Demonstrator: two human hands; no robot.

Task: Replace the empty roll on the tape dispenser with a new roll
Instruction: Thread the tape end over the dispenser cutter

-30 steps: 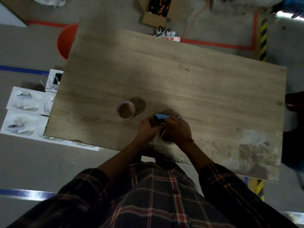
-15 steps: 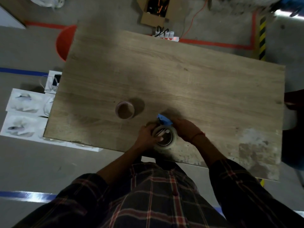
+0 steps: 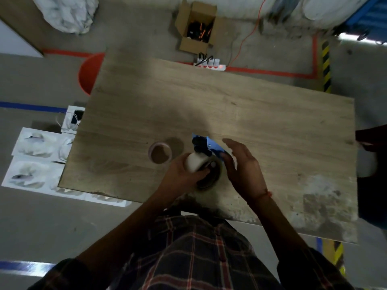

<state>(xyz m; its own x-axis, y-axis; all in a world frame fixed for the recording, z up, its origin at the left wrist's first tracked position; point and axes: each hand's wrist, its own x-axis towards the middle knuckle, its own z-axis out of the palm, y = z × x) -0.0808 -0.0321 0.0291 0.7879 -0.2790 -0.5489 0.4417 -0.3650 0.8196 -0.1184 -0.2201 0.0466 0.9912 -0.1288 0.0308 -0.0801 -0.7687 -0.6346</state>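
The blue tape dispenser (image 3: 212, 145) is tilted just above the wooden table (image 3: 261, 126), near its front edge. A clear tape roll (image 3: 216, 177) sits on the dispenser. My left hand (image 3: 182, 176) grips the dispenser's white handle (image 3: 194, 163), with fingers reaching into the roll's hole. To the right of the dispenser is my right hand (image 3: 244, 168), fingers straight and spread, thumb close to the blue plate, holding nothing. The empty cardboard roll (image 3: 160, 153) stands on the table just left of my hands.
On the floor behind the table are a red bucket (image 3: 89, 73), a power strip (image 3: 210, 64) and an open cardboard box (image 3: 196, 28). White packages (image 3: 35, 160) lie on the floor to the left. Someone in dark clothing (image 3: 371, 174) stands at the table's right edge.
The dispenser with the roll has tipped up so its blue plate and handle show. My right hand has come off it, opened and moved right. My left hand keeps its grip.
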